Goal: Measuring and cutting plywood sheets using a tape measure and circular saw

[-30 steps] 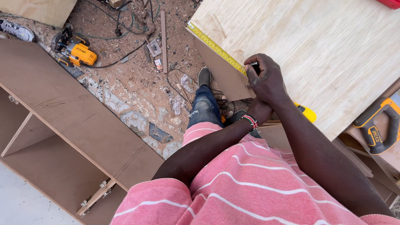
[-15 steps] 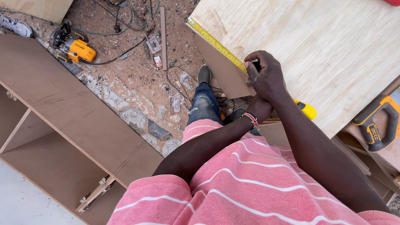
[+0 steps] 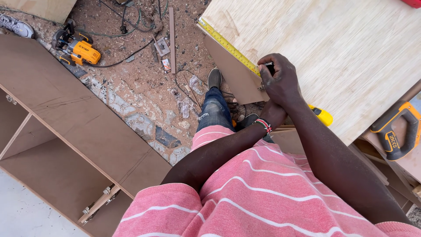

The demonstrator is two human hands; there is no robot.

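Two hands at plywood sheet (image 3: 351, 57) edge; tape measure (image 3: 228, 45) runs diagonally up-left; right hand (image 3: 280, 81) grip pinches it.

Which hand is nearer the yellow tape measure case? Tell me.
Left. The left hand sits just beside the yellow case; the right hand is farther up, on the tape blade.

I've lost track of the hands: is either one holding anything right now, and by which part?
The right hand pinches a small dark marking tool by its upper end against the yellow tape measure on the plywood sheet. The left hand is mostly hidden beneath it; its hold cannot be told.
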